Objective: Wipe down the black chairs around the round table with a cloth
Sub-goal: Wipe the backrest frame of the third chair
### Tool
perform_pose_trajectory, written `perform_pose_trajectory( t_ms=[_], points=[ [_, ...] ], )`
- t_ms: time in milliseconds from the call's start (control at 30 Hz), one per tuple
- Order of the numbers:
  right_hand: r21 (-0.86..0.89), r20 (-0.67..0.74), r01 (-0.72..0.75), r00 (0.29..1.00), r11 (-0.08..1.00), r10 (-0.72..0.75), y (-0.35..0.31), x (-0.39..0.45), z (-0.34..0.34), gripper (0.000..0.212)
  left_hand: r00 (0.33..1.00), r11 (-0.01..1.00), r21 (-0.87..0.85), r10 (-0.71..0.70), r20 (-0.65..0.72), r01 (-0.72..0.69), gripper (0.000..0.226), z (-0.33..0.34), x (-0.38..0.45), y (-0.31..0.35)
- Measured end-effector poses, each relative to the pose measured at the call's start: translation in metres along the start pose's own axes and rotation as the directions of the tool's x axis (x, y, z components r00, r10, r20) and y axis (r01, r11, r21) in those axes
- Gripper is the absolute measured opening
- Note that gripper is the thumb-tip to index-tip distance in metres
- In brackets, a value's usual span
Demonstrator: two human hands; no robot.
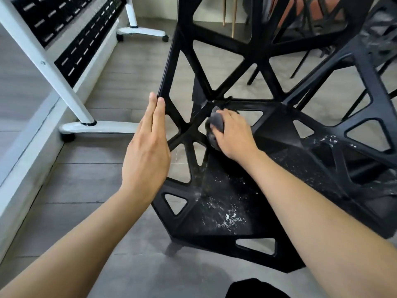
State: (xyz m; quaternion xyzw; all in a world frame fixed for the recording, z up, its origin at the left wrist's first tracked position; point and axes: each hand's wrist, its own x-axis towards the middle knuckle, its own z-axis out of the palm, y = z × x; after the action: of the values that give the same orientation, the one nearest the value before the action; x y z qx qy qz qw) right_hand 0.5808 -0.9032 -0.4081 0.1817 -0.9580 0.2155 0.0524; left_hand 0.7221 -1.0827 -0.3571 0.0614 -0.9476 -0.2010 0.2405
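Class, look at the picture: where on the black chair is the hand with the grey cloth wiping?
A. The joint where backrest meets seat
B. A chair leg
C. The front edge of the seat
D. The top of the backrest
A: the right hand presses the grey cloth where the black chair backrest meets its seat.

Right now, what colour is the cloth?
Dark grey cloth, bunched in the right hand, head view.

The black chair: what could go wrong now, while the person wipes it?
1. The white crumbs on the black chair may fall through its openings onto the floor.
2. The left hand only rests flat on the backrest edge, so the chair may shift.
3. The right hand bunches the cloth, so it may miss the struts.
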Motion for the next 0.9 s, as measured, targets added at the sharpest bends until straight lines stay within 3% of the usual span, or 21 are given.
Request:
perform_pose_trajectory(
  t_ms=[100, 200, 433, 600, 733, 833, 900],
  points=[
    [-0.073, -0.027, -0.054, 0.998, 0.996, 0.052, -0.001, 0.041, 0.0, 0.048, 1.0, 1.0, 0.008, 0.008, 0.014, -0.008, 0.078, 0.001, 0.0, 0.0],
    [-0.034, -0.045, -0.089, 0.995, 0.995, 0.087, -0.004, 0.057, 0.003, 0.045, 1.0, 1.0, 0.025, 0.004, 0.012, -0.004, 0.073, 0.0, 0.008, -0.001],
    [-0.077, 0.019, -0.031, 0.999, 0.997, 0.032, -0.011, 0.054, 0.004, 0.047, 1.0, 0.999, 0.038, 0.006, 0.023, -0.007, 0.071, 0.001, 0.01, -0.007],
    [-0.135, 0.0, -0.181, 0.983, 0.974, 0.183, -0.033, 0.082, -0.003, 0.042, 0.999, 0.996, 0.081, 0.023, 0.033, -0.026, 0.07, 0.003, 0.01, -0.01],
    [-0.313, 0.035, -0.167, 0.982, 0.935, 0.187, -0.051, 0.09, -0.007, 0.032, 0.999, 0.992, 0.122, 0.04, 0.036, -0.044, 0.067, 0.003, 0.009, -0.01],
    [-0.458, 0.05, -0.102, 0.989, 0.883, 0.14, -0.048, 0.083, -0.004, 0.034, 0.986, 0.943, 0.289, 0.161, 0.039, -0.165, 0.048, 0.001, 0.009, -0.009],
    [-0.483, 0.032, -0.156, 0.98, 0.862, 0.195, -0.036, 0.079, -0.006, 0.036, 0.949, 0.854, 0.414, 0.298, 0.108, -0.315, 0.036, 0.002, 0.011, -0.01]
  ],
)
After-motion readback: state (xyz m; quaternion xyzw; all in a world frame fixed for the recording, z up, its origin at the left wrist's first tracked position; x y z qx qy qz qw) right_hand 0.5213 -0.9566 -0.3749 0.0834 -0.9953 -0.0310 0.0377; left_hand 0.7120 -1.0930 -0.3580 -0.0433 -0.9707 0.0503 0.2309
